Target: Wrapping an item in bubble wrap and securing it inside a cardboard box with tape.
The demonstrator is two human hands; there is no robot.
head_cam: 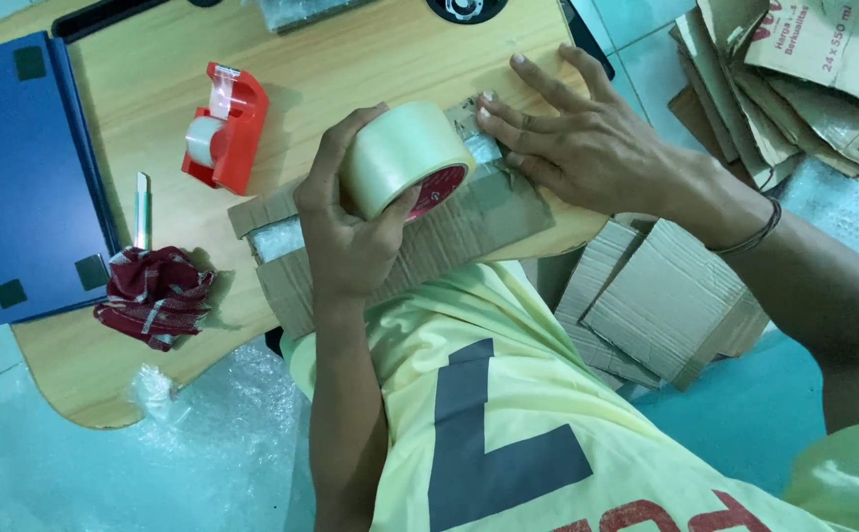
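Note:
My left hand (345, 232) grips a big roll of clear packing tape (405, 158) with a red core, held over a flat cardboard-wrapped parcel (469, 222) on the wooden table (350, 59). My right hand (572, 133) lies flat on the parcel's far end, its fingers pressing the shiny tape strip there. Bubble wrap shows at the parcel's left end, under the cardboard flap.
A red tape dispenser (224, 126) stands left of the parcel. A small cutter (141, 209), a crumpled red cloth (156, 294) and a blue flat board (15, 177) lie at the table's left. Cardboard pieces (661, 296) are stacked on the floor at right; plastic wrap (203, 433) lies below.

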